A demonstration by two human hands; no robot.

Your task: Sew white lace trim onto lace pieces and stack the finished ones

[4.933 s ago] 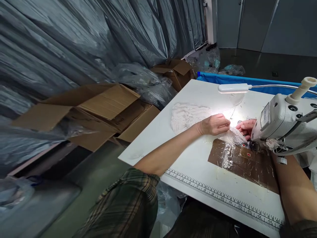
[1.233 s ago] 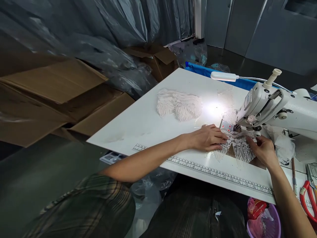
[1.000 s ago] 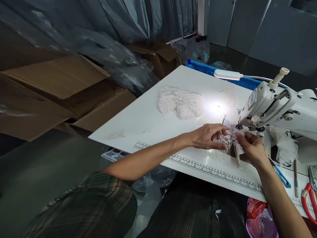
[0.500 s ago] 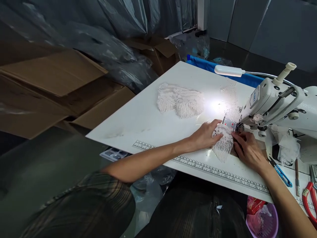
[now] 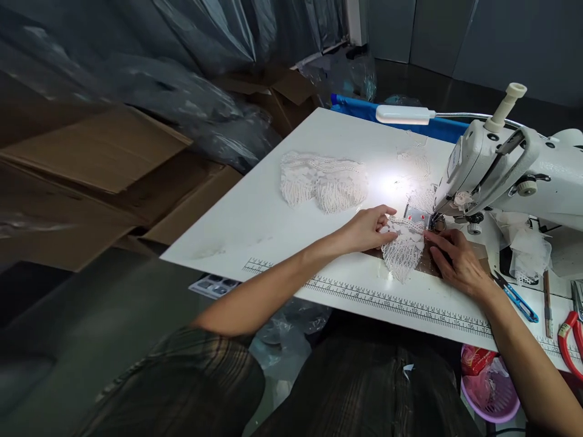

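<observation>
A white fringed lace piece [image 5: 403, 250] lies on the table just in front of the sewing machine's [image 5: 483, 176] presser foot, its fringe pointing toward me. My left hand [image 5: 368, 229] pinches the lace at its left edge between thumb and fingers. At the opposite edge, close to the needle area, my right hand [image 5: 458, 262] has its thumb and index fingertip closed on the lace. The metal needle plate [image 5: 416, 215], with red marks, shows just behind the lace. More lace [image 5: 421, 197] lies beyond the plate.
Another fringed lace piece [image 5: 323, 182] lies left on the white table [image 5: 255, 227]. A lamp [image 5: 404, 114] lights the work. Blue thread snips [image 5: 517, 297], red-handled scissors [image 5: 569, 343] and a brush-like tool [image 5: 548, 306] lie right. A purple basket [image 5: 496, 413] stands below; cardboard boxes [image 5: 100, 145] stand left.
My left hand has drawn back to the lace's left edge, its thumb no longer reaching across it. The lace now lies flatter and wider. The whole view has shifted slightly.
</observation>
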